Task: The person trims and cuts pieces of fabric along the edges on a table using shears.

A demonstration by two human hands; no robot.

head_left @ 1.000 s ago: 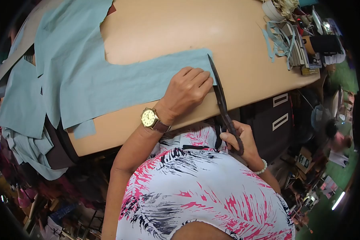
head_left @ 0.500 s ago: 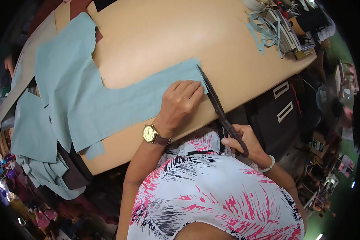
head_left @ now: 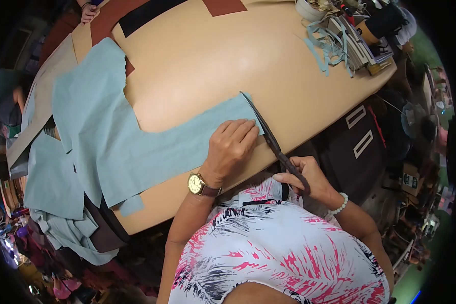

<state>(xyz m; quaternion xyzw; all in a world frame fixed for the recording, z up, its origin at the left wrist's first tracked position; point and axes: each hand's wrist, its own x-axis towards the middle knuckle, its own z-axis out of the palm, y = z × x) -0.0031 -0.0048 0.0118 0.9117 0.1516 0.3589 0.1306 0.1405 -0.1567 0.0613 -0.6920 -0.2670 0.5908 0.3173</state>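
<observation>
A long piece of light blue fabric (head_left: 177, 142) lies over the table, its narrow end pointing right. My left hand (head_left: 231, 149), with a watch on the wrist, presses down on that end, fingers bent and close together; the thumb is hidden. My right hand (head_left: 309, 177), wearing a beaded bracelet, grips the handles of large dark scissors (head_left: 274, 144) at the table's front edge. The blades lie along the fabric's right-hand end, with the tip at its far corner. Whether the blades are fully closed is hard to see.
Thin blue fabric strips (head_left: 327, 48) lie beside stacked books (head_left: 350, 43) at the far right. Brown (head_left: 223, 6) and black (head_left: 149, 16) pieces lie along the far edge. Another person's hand (head_left: 88, 13) rests at the far left. Blue cloth (head_left: 73, 233) hangs at the near left.
The view has shifted, bringing another person's hand and more of the far edge into sight. The scissor tip now reaches the fabric's far corner. My left fingers look a little straighter.
</observation>
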